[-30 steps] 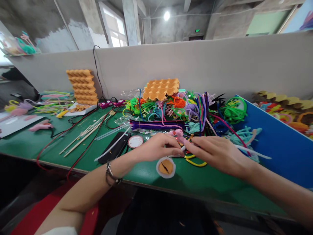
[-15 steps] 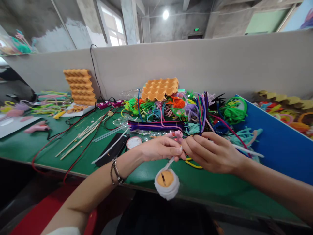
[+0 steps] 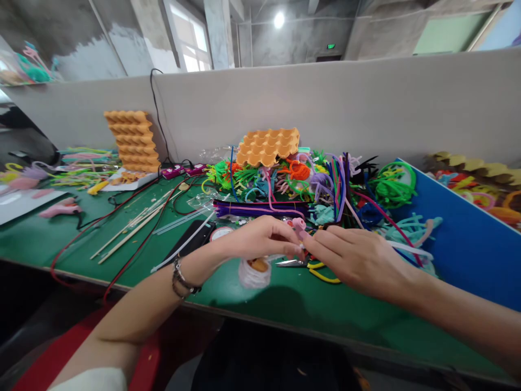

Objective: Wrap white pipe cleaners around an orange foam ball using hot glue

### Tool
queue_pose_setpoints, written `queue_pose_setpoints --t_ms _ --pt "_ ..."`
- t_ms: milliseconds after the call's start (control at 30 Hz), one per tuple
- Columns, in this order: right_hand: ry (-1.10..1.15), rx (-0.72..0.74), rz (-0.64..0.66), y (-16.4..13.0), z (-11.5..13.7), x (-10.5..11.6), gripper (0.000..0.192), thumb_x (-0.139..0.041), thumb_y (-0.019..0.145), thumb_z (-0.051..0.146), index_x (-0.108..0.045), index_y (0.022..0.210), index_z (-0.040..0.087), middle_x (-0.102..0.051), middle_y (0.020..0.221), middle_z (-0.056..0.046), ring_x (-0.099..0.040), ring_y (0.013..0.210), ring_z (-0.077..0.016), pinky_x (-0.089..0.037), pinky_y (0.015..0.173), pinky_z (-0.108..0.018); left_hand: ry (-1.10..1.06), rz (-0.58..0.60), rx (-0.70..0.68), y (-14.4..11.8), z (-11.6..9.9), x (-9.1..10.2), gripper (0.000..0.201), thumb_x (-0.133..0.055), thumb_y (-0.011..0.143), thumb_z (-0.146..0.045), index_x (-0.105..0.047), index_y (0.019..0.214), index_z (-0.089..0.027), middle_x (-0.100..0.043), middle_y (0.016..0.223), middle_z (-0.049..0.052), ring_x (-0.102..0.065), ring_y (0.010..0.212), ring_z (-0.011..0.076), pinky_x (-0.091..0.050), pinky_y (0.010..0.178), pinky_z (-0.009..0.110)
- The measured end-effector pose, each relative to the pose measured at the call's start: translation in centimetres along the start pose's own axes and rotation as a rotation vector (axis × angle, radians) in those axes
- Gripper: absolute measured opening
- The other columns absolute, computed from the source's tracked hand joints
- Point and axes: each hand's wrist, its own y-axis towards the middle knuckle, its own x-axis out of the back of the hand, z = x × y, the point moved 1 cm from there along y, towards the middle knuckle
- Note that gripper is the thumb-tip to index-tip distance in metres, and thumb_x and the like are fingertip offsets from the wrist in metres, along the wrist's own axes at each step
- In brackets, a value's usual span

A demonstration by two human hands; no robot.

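The left hand (image 3: 262, 239) has its thumb and finger pinched together on a tiny white bit (image 3: 302, 247). The right hand (image 3: 358, 255) is palm down, with its fingertips right up at that spot. From where I stand, its fingers hide what is under them, so I cannot tell if it grips too.

To do this part well, I think a small, firm pinch is best, with gentle little tugs, so nothing slips or tears. Moving slowly would help, too, so the soft white stuff stays neat.

The white ball (image 3: 254, 278) with the orange middle (image 3: 258, 264) is at eight o'clock from the pinch, just below the left hand. A white strand (image 3: 411, 250) pokes out past the right hand, at three. A pink curl (image 3: 300, 225) is just past the fingers, at twelve. Yellow-handled scissors (image 3: 325, 276) lie on the green table (image 3: 350, 320), near five. Farther off, at eleven, is a purple bundle (image 3: 260, 209).
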Motion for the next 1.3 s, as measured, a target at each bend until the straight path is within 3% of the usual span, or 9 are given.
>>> queue_pose_setpoints --t_ms 133,267,467,567,733,933,1100,1200,1300 --pt "0.362 -0.217 0.248 0.0 -0.1 -0.1 0.029 -0.033 0.082 0.004 -0.059 0.078 0.016 -0.063 0.067 -0.004 -0.054 0.056 -0.0119 -0.034 0.05 -0.023 0.547 -0.065 -0.246 -0.4 -0.9 -0.2 0.013 -0.056 0.082 -0.014 -0.067 0.076 -0.01 -0.065 0.074 0.003 -0.056 0.07 0.0094 -0.041 0.064 0.017" --pt "0.955 -0.565 0.501 0.3 -0.9 -0.5 0.024 -0.037 0.086 0.021 -0.059 0.078 0.017 -0.062 0.072 -0.002 -0.053 0.063 -0.0117 -0.037 0.058 -0.024 0.951 -0.069 -0.4 -0.6 -0.8 -1.0 0.018 -0.049 0.086 -0.013 -0.066 0.085 -0.012 -0.066 0.078 0.004 -0.059 0.073 0.0118 -0.044 0.066 0.019" --pt "1.789 -0.867 0.699 -0.6 -1.6 -1.6 0.035 -0.047 0.078 0.052 -0.051 0.075 0.017 -0.019 0.045 0.012 -0.014 0.04 -0.005 -0.015 0.039 -0.02 1.322 -0.116 -0.515 -0.7 -1.3 -2.1 0.028 -0.039 0.087 -0.007 -0.065 0.077 -0.011 -0.062 0.066 0.005 -0.058 0.07 0.0155 -0.046 0.069 0.026" --pt "1.606 -0.756 0.658 -0.9 -1.6 -1.9 0.038 -0.04 0.083 0.052 -0.051 0.078 0.016 -0.029 0.05 0.009 -0.023 0.042 -0.0056 -0.021 0.041 -0.02 1.017 -0.036 -0.386 -0.3 -1.1 -1.7 0.02 -0.048 0.085 -0.01 -0.066 0.076 -0.012 -0.064 0.069 0.004 -0.057 0.069 0.0122 -0.045 0.067 0.021" --pt "0.53 -0.308 0.239 -0.7 -1.4 -0.8 0.025 -0.03 0.092 0.023 -0.055 0.096 0.016 -0.06 0.076 -0.004 -0.054 0.066 -0.0116 -0.038 0.056 -0.023 0.15 0.033 -0.005 0.4 0.3 -0.1 0.016 -0.055 0.082 -0.016 -0.068 0.075 -0.01 -0.062 0.066 0.0 -0.053 0.062 0.0063 -0.042 0.06 0.016" --pt "-0.2 0.174 -0.098 -0.4 0.0 0.8 0.023 -0.036 0.088 0.005 -0.058 0.087 0.014 -0.063 0.071 -0.003 -0.053 0.06 -0.0106 -0.036 0.056 -0.027 -0.403 0.107 0.185 0.4 0.9 -0.6 0.013 -0.059 0.078 -0.014 -0.067 0.068 -0.01 -0.057 0.057 -0.003 -0.049 0.055 0.0044 -0.038 0.053 0.015" --pt "-0.259 0.102 0.004 0.1 0.9 1.1 0.023 -0.038 0.086 0.006 -0.058 0.078 0.014 -0.059 0.062 -0.001 -0.049 0.052 -0.0115 -0.031 0.049 -0.028 -0.396 0.081 0.223 0.4 1.4 -0.9 0.019 -0.055 0.081 -0.013 -0.064 0.064 -0.01 -0.055 0.055 -0.004 -0.047 0.053 0.0036 -0.037 0.054 0.015" --pt "-0.095 0.063 0.08 0.0 1.0 0.8 0.024 -0.036 0.083 0.003 -0.059 0.083 0.013 -0.059 0.062 -0.002 -0.051 0.054 -0.0126 -0.032 0.048 -0.026 -0.143 0.106 0.155 0.4 1.2 -0.7 0.017 -0.054 0.082 -0.015 -0.066 0.07 -0.01 -0.058 0.059 -0.003 -0.05 0.056 0.005 -0.039 0.055 0.016" --pt "0.126 -0.064 0.288 -0.2 0.6 0.6 0.027 -0.037 0.078 0.002 -0.059 0.088 0.014 -0.063 0.066 -0.004 -0.054 0.054 -0.0134 -0.031 0.046 -0.025 0.247 0.069 -0.056 0.2 0.3 -0.8 0.013 -0.056 0.082 -0.016 -0.067 0.077 -0.012 -0.065 0.07 0.0 -0.057 0.067 0.0079 -0.043 0.063 0.017"
